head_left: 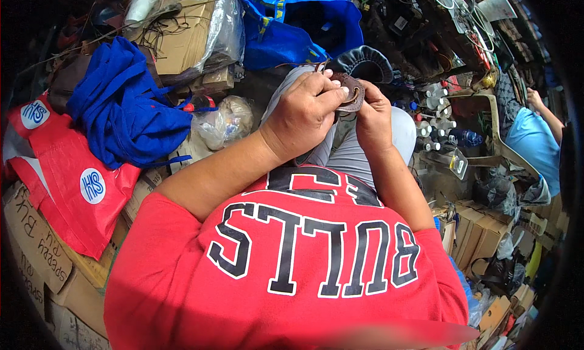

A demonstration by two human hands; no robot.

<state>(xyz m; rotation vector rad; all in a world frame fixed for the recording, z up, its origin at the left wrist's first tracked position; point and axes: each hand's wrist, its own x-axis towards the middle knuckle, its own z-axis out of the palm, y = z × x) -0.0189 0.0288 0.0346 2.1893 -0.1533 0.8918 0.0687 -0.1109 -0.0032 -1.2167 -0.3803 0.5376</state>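
Note:
My left hand (307,109) is closed, its thumb and fingertips pressed together at the left side of a small dark brown leather piece (351,105). The piece has a curved outline and small marks along its edge. My right hand (373,117) pinches its right side between thumb and fingers. A thin, light, curved strand lies across the leather near my left thumb; I cannot make out whether it is thread or something stiffer. Both hands are above my lap, over grey trousers (348,148). Beyond the hands is a dark rounded item with a stitched edge (364,64).
A blue bag (340,21) gapes ahead. To the left are a blue cloth bundle (125,103), a red bag (76,185) and cardboard boxes (36,240). Small bottles (437,115) cluster at right, near a chair frame (494,122). Another person's arm (547,115) shows at far right.

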